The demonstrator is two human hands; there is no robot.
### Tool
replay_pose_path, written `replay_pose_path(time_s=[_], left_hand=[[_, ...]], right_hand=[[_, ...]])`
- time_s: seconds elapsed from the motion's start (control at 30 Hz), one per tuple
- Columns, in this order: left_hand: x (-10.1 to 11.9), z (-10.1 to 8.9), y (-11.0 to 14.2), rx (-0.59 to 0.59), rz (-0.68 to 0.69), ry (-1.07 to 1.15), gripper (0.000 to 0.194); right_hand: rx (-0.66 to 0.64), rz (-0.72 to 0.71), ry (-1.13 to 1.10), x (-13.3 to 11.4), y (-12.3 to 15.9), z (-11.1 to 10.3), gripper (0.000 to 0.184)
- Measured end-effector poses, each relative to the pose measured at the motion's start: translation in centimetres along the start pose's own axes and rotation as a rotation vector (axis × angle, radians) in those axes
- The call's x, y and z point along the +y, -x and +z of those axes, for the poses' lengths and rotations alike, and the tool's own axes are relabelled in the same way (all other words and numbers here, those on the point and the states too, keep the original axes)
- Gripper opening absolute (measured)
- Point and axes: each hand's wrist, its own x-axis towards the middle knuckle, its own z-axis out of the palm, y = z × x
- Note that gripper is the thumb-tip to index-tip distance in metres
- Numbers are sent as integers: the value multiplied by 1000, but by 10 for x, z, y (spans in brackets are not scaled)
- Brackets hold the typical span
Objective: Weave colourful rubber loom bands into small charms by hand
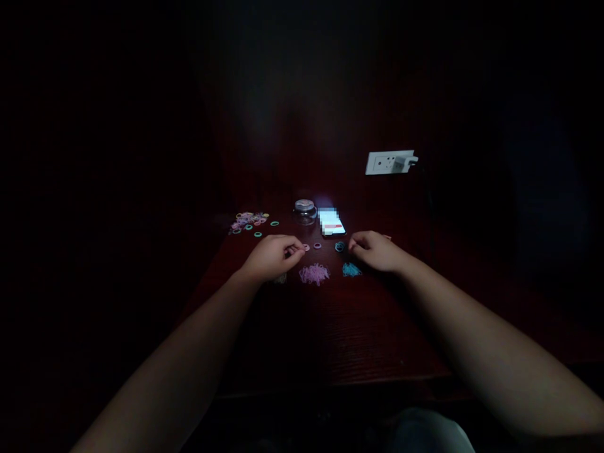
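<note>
My left hand (276, 257) is closed, its thumb and index fingertips at a small pink hair tie (306, 247). Just right of it lies a purple hair tie (318, 246). My right hand (375, 251) rests with curled fingers beside some teal hair ties (340, 246); whatever its fingertips hold, if anything, is hidden. In front of the hands are a heap of small lilac rubber bands (314, 274) and a smaller heap of blue ones (352, 270). A pale heap (281, 277) shows partly below my left hand.
At the back left lies a loose pile of mixed-colour hair ties (248, 220). A clear round jar with a lid (304, 211) stands beside a lit phone (331, 221). On the back wall is a socket (389, 162) with a plug and cable. The surroundings are very dark.
</note>
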Motion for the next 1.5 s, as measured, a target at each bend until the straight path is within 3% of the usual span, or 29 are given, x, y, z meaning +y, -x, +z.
replay_pose_path(time_s=[0.17,0.43,0.87,1.0,1.07,1.13,1.2,1.5], left_hand=[[-1,0,0,5,-4,-12,18],[-6,-3,-1,128,-93,-99,15],[-13,-2,0,204,-161,-134,15],[-21,-6,0,236,-228,-254,20],[-29,-9,1,183,-386,-345,26],[-39,-10,4,-6,-681,-401,35],[-48,-9,8,-78,-805,-426,42],[-67,1,17,-143,-830,-430,62]], right_hand=[[-98,40,-252,1,-1,10,14],[-171,61,-210,5,-2,18,13],[-31,48,-185,6,-3,14,12],[51,9,-178,2,-3,12,14],[96,-9,-176,0,-2,12,16],[96,-9,-166,0,-1,13,16],[99,-2,-180,2,-2,16,17],[136,-35,-204,-7,-1,25,19]])
